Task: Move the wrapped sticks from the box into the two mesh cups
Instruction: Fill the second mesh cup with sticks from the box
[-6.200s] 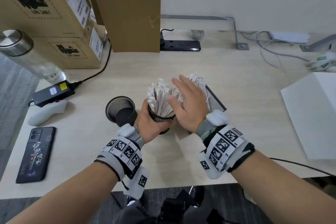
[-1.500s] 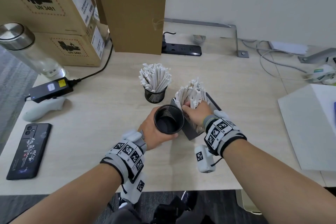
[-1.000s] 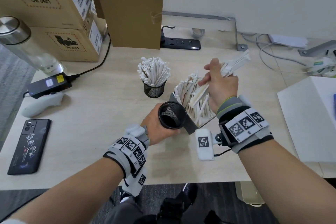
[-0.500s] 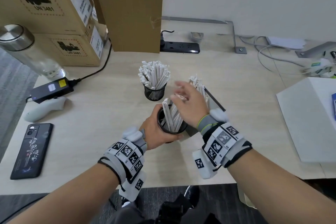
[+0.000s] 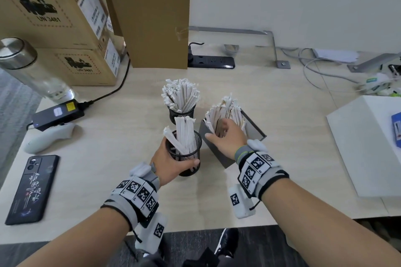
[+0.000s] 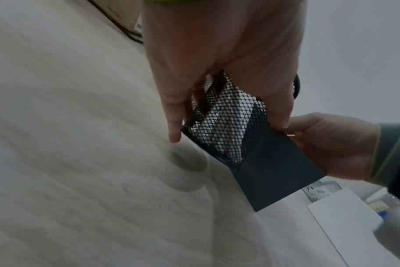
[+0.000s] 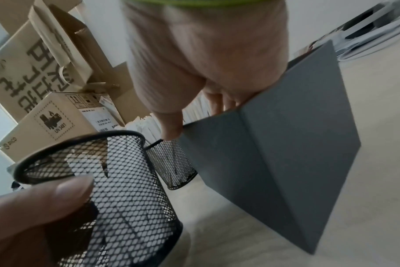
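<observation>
My left hand (image 5: 168, 158) grips the near black mesh cup (image 5: 187, 155), held at a slight tilt, with a small bundle of white wrapped sticks (image 5: 183, 134) standing in it. The far mesh cup (image 5: 181, 114) is packed full of sticks (image 5: 180, 95). Right of both stands the grey box (image 5: 253, 128), with more sticks (image 5: 226, 110) in it. My right hand (image 5: 227, 138) reaches into the box, fingers down among the sticks and thumb stretched along the near wall. The right wrist view shows the box (image 7: 286, 144), the thumb (image 7: 171, 126) outside it and both cups (image 7: 126, 189).
Stacked cardboard boxes (image 5: 54, 24) and a clear bottle (image 5: 32, 71) fill the back left. A power adapter (image 5: 57, 112), white controller (image 5: 47, 136) and phone (image 5: 32, 188) lie at left. A power strip (image 5: 211, 62) sits behind, with cables and a white box (image 5: 368, 145) at right.
My right hand lifted a bundle of sticks out of the box, dropped it into the near cup, and has gone back into the box. My left hand kept hold of the cup.
</observation>
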Available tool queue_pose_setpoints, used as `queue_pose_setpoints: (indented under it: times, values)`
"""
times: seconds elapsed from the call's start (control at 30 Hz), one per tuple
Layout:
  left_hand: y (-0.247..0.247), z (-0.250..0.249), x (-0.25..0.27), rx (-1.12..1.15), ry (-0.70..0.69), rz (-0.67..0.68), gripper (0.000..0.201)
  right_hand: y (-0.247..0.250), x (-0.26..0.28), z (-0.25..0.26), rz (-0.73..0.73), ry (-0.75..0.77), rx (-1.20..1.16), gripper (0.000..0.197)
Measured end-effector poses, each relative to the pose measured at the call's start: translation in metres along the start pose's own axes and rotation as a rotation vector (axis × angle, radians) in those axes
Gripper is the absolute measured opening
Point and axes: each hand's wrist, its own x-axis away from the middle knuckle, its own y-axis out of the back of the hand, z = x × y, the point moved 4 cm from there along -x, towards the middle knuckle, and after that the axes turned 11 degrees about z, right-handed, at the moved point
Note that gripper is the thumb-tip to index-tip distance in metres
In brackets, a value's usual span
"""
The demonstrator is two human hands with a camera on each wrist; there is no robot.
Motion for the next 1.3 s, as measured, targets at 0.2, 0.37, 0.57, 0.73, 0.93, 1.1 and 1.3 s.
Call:
queue_pose_setpoints:
  times: [0.2,0.37,0.57,0.73,0.93,1.1,1.3]
  values:
    - [-0.002,0.004,0.003,-0.029,0.000,0.018,0.090,-0.019,-0.010,0.010,0.105,0.002,0.059,0.059]
    - [-0.006,0.003,0.005,-0.040,0.003,0.018,0.087,-0.018,-0.013,0.003,0.057,-0.047,-0.018,0.035]
    - [-0.003,0.001,0.005,-0.057,0.003,0.015,0.091,-0.021,-0.015,0.003,0.096,-0.082,0.027,0.039]
    - [0.001,0.000,0.004,-0.068,-0.010,0.015,0.094,-0.018,-0.009,0.008,0.003,-0.068,0.081,0.046]
    - [0.005,-0.007,-0.001,-0.094,-0.004,0.034,0.095,-0.003,-0.003,0.013,-0.093,0.002,-0.126,0.034]
    - [0.004,-0.016,0.000,-0.129,-0.001,0.061,0.092,0.015,0.001,0.014,-0.221,0.040,-0.299,0.025]
    - [-0.001,-0.022,0.000,-0.189,0.024,0.083,0.096,0.059,0.012,0.034,-0.357,0.157,-0.699,0.034]
